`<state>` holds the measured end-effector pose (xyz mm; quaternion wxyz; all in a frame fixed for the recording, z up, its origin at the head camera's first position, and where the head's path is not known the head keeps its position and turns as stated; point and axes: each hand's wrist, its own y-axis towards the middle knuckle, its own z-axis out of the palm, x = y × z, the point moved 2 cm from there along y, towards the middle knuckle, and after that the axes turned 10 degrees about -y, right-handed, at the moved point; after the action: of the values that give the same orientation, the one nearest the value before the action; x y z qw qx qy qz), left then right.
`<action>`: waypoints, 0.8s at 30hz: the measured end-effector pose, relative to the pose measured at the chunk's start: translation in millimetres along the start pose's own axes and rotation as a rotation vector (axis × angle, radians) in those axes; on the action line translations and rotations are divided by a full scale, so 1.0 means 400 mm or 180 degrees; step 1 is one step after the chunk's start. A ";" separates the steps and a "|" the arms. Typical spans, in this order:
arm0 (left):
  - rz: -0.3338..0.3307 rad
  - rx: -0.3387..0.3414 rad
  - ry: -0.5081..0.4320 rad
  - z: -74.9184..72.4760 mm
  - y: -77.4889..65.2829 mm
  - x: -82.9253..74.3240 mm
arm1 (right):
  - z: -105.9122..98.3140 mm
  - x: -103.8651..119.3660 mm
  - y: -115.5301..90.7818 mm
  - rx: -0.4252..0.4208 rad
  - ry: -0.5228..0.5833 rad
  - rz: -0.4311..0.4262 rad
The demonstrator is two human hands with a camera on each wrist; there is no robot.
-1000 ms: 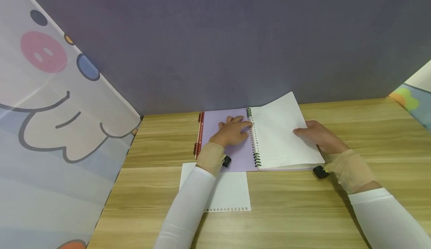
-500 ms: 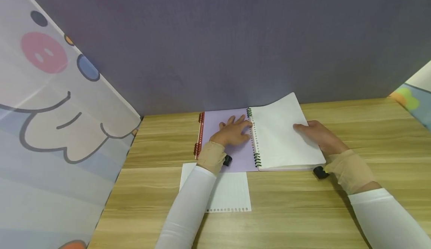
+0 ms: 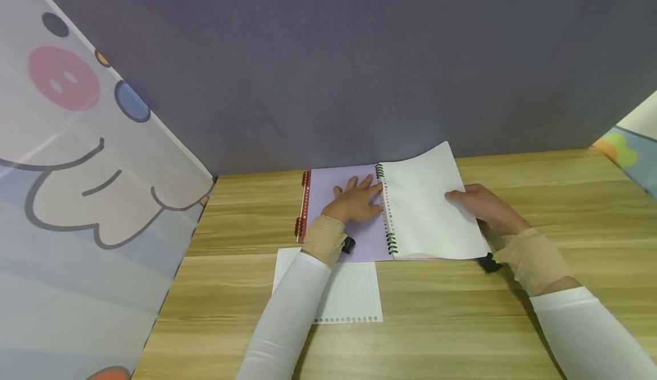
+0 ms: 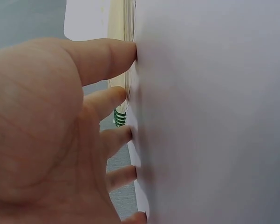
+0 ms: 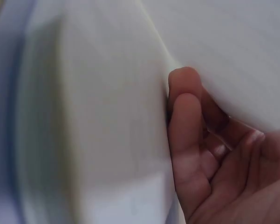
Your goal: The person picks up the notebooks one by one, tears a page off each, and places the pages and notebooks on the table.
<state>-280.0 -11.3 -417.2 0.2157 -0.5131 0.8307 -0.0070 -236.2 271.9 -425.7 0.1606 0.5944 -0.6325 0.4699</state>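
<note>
Wooden table (image 3: pixel 451 311), notebook pages (image 3: pixel 421 209) between hands (image 3: pixel 355 203) (image 3: pixel 487 207)

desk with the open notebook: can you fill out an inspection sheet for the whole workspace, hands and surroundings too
Surface: wood-grain table.
Job's things: spiral notebook lying open, purple cover left of the green rings, white paper right; loose punched sheet nearer the person, partly hidden by the left forearm.
Clutter: red binding at the purple cover's left edge; what it belongs to is unclear.
Hands: left hand spread on the purple cover beside the rings; right hand pinches raised white paper, sheet count unclear.
Cables: nothing seen.
Surroundings: grey panel behind, cartoon-printed panel at left.
</note>
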 end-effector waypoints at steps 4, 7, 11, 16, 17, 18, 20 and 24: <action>-0.0017 -0.0029 0.0024 0.001 0.003 0.001 | 0.003 0.001 0.000 0.0012 0.0018 -0.0037; -0.0025 -0.0021 0.0016 0.003 0.004 0.001 | 0.004 0.003 -0.001 -0.0008 -0.0074 -0.0031; -0.0064 -0.0018 -0.0020 0.006 0.004 -0.001 | 0.004 0.008 -0.004 -0.0046 -0.0264 -0.0041; -0.0102 -0.0037 -0.0052 0.007 0.005 -0.004 | 0.008 0.009 -0.006 -0.0018 -0.0406 -0.0065; -0.0107 -0.0040 -0.0059 0.007 0.005 -0.004 | 0.009 0.010 -0.006 -0.0010 -0.0443 -0.0072; -0.0113 -0.0040 -0.0065 0.007 0.004 -0.004 | 0.010 0.010 -0.006 0.0006 -0.0476 -0.0081; -0.0124 -0.0048 -0.0082 0.008 0.004 -0.004 | 0.012 0.011 -0.007 0.0022 -0.0558 -0.0102; -0.0138 -0.0056 -0.0115 0.009 0.005 -0.006 | 0.010 0.012 -0.014 0.0048 -0.0704 -0.0158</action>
<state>-279.5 -7.7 -420.1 0.2259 -0.5329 0.8154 0.0049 -230.8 266.6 -421.9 0.0970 0.6593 -0.6279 0.4021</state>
